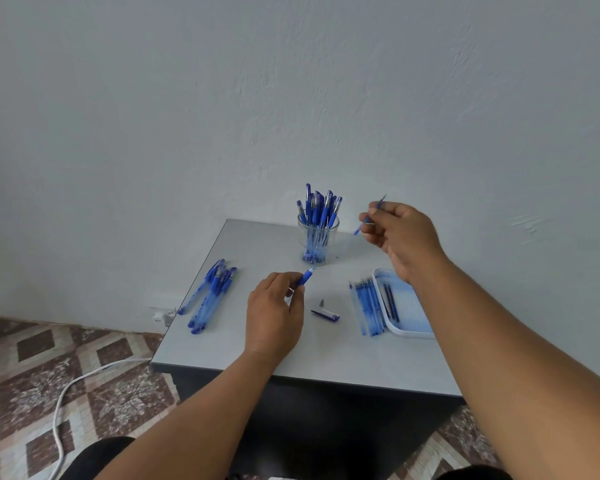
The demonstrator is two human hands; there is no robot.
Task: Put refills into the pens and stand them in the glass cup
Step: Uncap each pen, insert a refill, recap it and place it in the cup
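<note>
My left hand (274, 313) grips a blue pen barrel (305, 277) over the middle of the table, its open end pointing up and right. My right hand (400, 233) is raised to the right of the glass cup (317, 240) and pinches a thin refill (371, 214). The cup stands at the back of the table and holds several blue capped pens. A pen cap (326, 315) and a small pen tip (322, 302) lie between my hands. Several loose refills (368, 308) lie in a row right of the cap.
A pile of blue pens (210, 294) lies at the table's left edge. A white tray (406, 332) at the right edge holds two dark refills. The grey table (291, 362) stands against a pale wall. A white cable (66, 393) runs over the tiled floor.
</note>
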